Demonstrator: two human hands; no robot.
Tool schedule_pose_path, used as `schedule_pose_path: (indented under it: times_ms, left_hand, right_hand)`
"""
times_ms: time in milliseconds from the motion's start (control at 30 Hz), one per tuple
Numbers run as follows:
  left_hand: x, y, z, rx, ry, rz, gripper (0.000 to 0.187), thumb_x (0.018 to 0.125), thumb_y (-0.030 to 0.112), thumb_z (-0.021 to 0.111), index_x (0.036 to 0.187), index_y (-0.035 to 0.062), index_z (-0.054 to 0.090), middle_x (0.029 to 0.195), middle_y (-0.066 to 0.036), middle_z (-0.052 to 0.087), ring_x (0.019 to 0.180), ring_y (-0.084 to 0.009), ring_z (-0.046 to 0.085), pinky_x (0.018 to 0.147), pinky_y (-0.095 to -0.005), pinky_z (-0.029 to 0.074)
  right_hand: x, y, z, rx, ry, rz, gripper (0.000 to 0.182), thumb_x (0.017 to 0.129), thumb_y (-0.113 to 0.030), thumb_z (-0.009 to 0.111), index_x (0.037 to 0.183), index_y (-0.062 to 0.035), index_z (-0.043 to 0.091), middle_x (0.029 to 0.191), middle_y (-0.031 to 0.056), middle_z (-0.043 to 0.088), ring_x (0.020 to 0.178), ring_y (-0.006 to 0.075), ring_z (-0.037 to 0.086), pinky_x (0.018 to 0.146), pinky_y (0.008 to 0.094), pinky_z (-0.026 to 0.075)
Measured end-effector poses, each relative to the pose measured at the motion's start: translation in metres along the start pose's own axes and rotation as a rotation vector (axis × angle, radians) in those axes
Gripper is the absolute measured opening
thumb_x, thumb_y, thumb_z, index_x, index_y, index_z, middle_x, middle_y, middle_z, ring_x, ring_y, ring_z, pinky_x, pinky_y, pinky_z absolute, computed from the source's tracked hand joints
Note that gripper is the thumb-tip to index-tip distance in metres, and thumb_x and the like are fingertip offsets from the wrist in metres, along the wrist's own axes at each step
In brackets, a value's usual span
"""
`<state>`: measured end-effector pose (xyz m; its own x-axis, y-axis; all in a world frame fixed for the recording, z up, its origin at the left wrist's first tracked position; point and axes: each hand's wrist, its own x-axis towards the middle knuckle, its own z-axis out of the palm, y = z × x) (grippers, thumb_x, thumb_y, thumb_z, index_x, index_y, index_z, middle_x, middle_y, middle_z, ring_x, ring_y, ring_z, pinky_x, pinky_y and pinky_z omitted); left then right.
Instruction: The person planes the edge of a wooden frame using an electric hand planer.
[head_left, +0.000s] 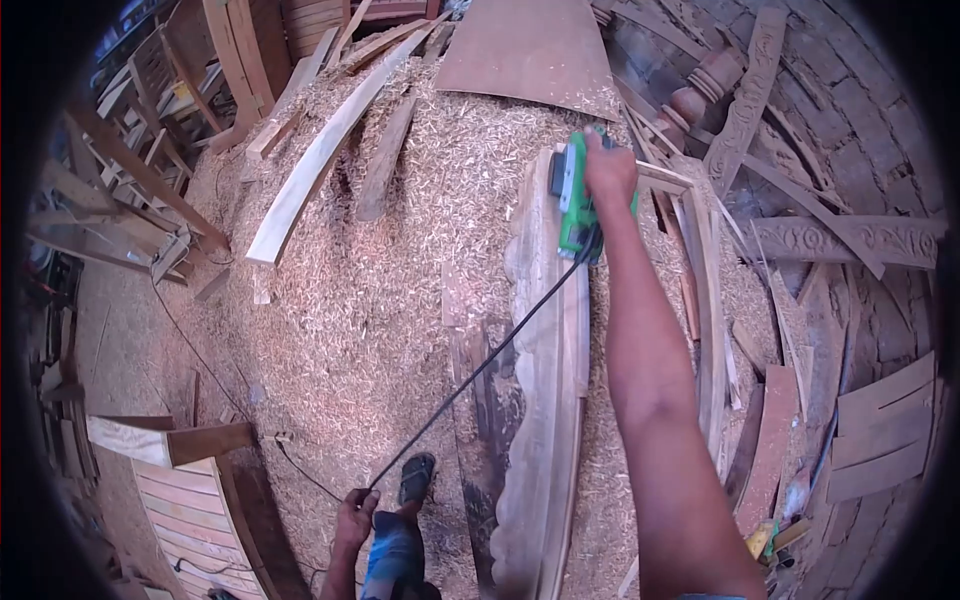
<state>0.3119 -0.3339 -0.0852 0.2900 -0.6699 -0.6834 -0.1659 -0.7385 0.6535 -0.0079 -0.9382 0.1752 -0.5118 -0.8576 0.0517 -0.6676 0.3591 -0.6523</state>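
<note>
My right hand (610, 176) is closed round the handle of a green power planer (577, 205). The planer rests near the far end of a long carved wooden piece (545, 400) with a scalloped left edge. From the tool's rear a black cable (470, 378) runs down to the lower left. There my left hand (354, 515) pinches the cable between its fingers, beside my leg and sandal.
Wood shavings (350, 350) cover the ground. A pale curved plank (330, 160) lies at the upper left, a brown board (530, 55) at the top. Carved pieces (840, 240) and offcuts lean at the right. A slatted wooden piece (195, 510) stands lower left.
</note>
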Motion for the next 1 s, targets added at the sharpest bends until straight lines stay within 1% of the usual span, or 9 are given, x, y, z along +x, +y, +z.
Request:
schedule_pose_path:
  times_ms: [100, 267, 367, 500, 667, 767, 867, 900, 1000]
  left_hand:
    - [0.013, 0.012, 0.013, -0.03, 0.023, 0.033, 0.045, 0.096, 0.036, 0.074, 0.117, -0.0033, 0.069, 0.096, -0.014, 0.072, 0.087, -0.0213, 0.066, 0.08, -0.0355, 0.054]
    - [-0.009, 0.03, 0.025, -0.03, -0.004, 0.016, 0.038, 0.097, 0.035, 0.071, 0.106, -0.0017, 0.071, 0.086, -0.009, 0.071, 0.079, -0.0172, 0.065, 0.074, -0.0353, 0.052]
    - [-0.028, -0.037, 0.012, 0.175, 0.011, 0.033, 0.043, 0.096, 0.04, 0.072, 0.1, -0.0035, 0.072, 0.081, -0.015, 0.073, 0.08, -0.0181, 0.069, 0.074, -0.0358, 0.053]
    - [-0.027, -0.225, -0.031, 0.145, 0.056, -0.023, 0.056, 0.099, 0.05, 0.066, 0.101, -0.0058, 0.07, 0.078, -0.013, 0.07, 0.073, -0.0196, 0.066, 0.067, -0.036, 0.05]
    - [-0.075, -0.311, -0.082, -0.006, -0.013, -0.148, 0.062, 0.099, 0.057, 0.063, 0.109, -0.0043, 0.063, 0.084, -0.011, 0.066, 0.069, -0.0192, 0.066, 0.054, -0.0321, 0.05]
    - [-0.129, -0.331, -0.093, 0.109, -0.046, 0.012, 0.052, 0.103, 0.049, 0.061, 0.088, -0.0008, 0.064, 0.069, -0.006, 0.062, 0.058, -0.0148, 0.056, 0.053, -0.0333, 0.044]
    - [-0.169, -0.375, -0.088, 0.232, -0.147, 0.134, 0.048, 0.103, 0.045, 0.062, 0.086, -0.0002, 0.064, 0.067, -0.006, 0.06, 0.059, -0.0141, 0.057, 0.055, -0.0325, 0.043]
    - [-0.187, -0.365, -0.081, 0.352, -0.21, -0.01, 0.046, 0.103, 0.043, 0.062, 0.091, -0.0012, 0.066, 0.071, -0.012, 0.064, 0.067, -0.0208, 0.063, 0.062, -0.0365, 0.048]
    - [-0.195, -0.429, -0.062, 0.461, -0.411, 0.246, 0.056, 0.101, 0.05, 0.059, 0.102, -0.0045, 0.069, 0.091, -0.029, 0.071, 0.093, -0.0421, 0.071, 0.082, -0.0496, 0.053]
  right_hand:
    - [0.016, -0.027, -0.002, 0.05, -0.134, 0.013, 0.064, 0.091, -0.058, 0.068, 0.101, 0.0049, 0.076, 0.105, 0.0259, 0.075, 0.098, 0.0383, 0.074, 0.089, 0.0462, 0.056]
    - [0.034, -0.004, 0.024, 0.021, 0.068, -0.131, 0.063, 0.09, -0.059, 0.069, 0.091, 0.0033, 0.077, 0.087, 0.0198, 0.076, 0.074, 0.0318, 0.075, 0.078, 0.0444, 0.058]
    - [-0.034, 0.03, -0.013, 0.064, -0.027, -0.094, 0.063, 0.089, -0.059, 0.07, 0.088, 0.0039, 0.076, 0.089, 0.0223, 0.076, 0.078, 0.0341, 0.075, 0.079, 0.0454, 0.058]
    - [-0.184, 0.099, -0.077, 0.072, -0.047, -0.024, 0.07, 0.09, -0.063, 0.066, 0.07, 0.0041, 0.073, 0.073, 0.0219, 0.072, 0.073, 0.0326, 0.074, 0.077, 0.0447, 0.057]
    - [-0.44, 0.238, -0.186, 0.005, 0.053, -0.053, 0.06, 0.089, -0.054, 0.071, 0.097, 0.0054, 0.073, 0.095, 0.0303, 0.072, 0.093, 0.0457, 0.071, 0.083, 0.0498, 0.055]
    - [-0.632, 0.321, -0.271, 0.103, 0.016, -0.002, 0.04, 0.095, -0.031, 0.074, 0.115, 0.0035, 0.069, 0.099, 0.0222, 0.074, 0.088, 0.0329, 0.073, 0.081, 0.042, 0.056]
    - [-0.82, 0.402, -0.352, 0.127, -0.074, 0.179, 0.035, 0.097, -0.018, 0.073, 0.124, 0.0029, 0.064, 0.097, 0.0148, 0.074, 0.088, 0.0202, 0.071, 0.08, 0.0361, 0.056]
    - [-0.88, 0.432, -0.372, 0.077, -0.04, 0.194, 0.038, 0.095, -0.018, 0.073, 0.126, 0.0024, 0.062, 0.095, 0.0147, 0.073, 0.086, 0.021, 0.071, 0.077, 0.0368, 0.056]
    - [-1.018, 0.492, -0.429, 0.042, -0.046, 0.289, 0.036, 0.091, -0.02, 0.075, 0.117, 0.0015, 0.063, 0.087, 0.0146, 0.071, 0.077, 0.0222, 0.07, 0.071, 0.0366, 0.055]
